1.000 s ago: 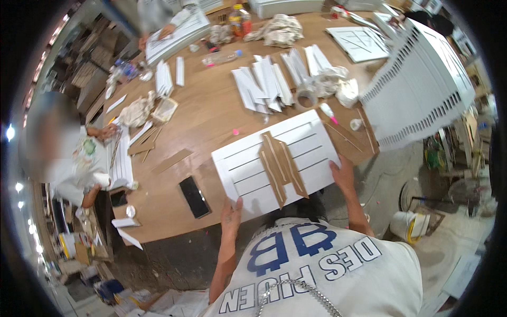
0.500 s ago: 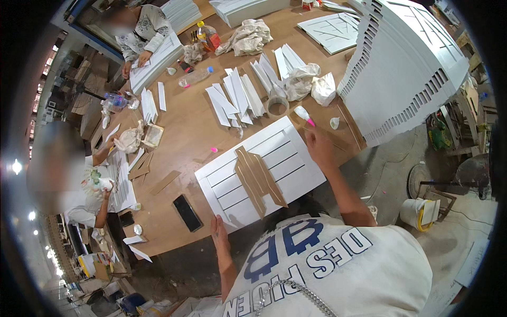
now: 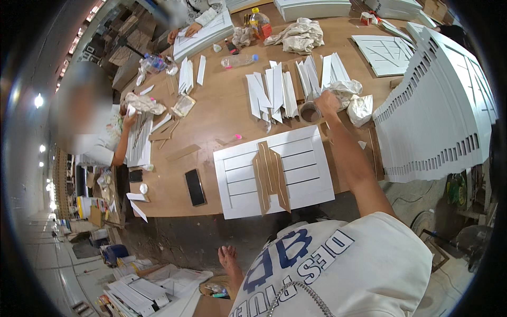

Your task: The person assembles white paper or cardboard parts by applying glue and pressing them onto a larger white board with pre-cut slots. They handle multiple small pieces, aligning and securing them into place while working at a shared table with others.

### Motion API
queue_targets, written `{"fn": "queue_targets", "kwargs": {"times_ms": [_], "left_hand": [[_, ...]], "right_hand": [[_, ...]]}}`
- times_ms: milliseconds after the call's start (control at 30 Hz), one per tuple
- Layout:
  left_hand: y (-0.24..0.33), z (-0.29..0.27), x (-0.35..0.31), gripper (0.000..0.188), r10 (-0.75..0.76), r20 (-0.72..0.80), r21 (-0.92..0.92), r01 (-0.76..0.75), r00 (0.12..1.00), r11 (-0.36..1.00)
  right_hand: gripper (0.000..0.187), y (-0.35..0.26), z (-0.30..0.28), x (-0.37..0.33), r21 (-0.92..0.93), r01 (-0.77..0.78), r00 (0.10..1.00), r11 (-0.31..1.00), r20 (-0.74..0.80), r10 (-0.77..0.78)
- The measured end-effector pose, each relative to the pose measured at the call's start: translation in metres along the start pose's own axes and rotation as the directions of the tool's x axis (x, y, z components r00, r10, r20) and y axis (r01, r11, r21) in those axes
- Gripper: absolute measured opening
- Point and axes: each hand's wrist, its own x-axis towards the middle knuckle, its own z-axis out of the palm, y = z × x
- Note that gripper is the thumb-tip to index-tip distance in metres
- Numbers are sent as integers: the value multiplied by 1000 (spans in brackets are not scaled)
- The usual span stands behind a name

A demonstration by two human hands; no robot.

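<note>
My right hand [image 3: 328,103] reaches across the table, fingers closed down beside a tape roll [image 3: 310,112] and the near ends of white strips [image 3: 307,79]. What its fingertips grip is hidden. Below the table's front edge hangs my left hand [image 3: 228,258], loosely curled, with nothing visible in it. Between my arms a white grooved panel [image 3: 309,182] lies at the table's edge. Across its middle rest brown cut pieces [image 3: 271,177] bearing pale lines of what looks like glue. Next to my right hand is a crumpled whitish cloth or bag [image 3: 346,91].
A phone [image 3: 195,187] lies left of the panel. White strips [image 3: 272,87], a plastic bottle [image 3: 238,61] and rags [image 3: 298,36] lie farther back. A tall stack of white panels [image 3: 438,116] stands at right. Two people work at the left [image 3: 95,137] and far side [image 3: 203,13].
My right hand has moved forward from the panel's right side to the tape roll. My left hand has left the panel and dropped below the table edge. The pink-tipped bottle is out of sight.
</note>
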Motion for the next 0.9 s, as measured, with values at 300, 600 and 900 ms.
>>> {"fn": "queue_targets", "kwargs": {"times_ms": [300, 600, 900], "left_hand": [[28, 46, -1, 64, 104, 107, -16, -103, 989, 995], [62, 75, 86, 60, 233, 275, -33, -233, 933, 972], [87, 107, 125, 56, 379, 258, -108, -364, 889, 925]], "right_hand": [[30, 34, -25, -18, 179, 356, 888, 917, -370, -272], [36, 77, -92, -38, 793, 251, 968, 555, -191, -166], [27, 92, -170, -125, 885, 127, 992, 447, -110, -66]]}}
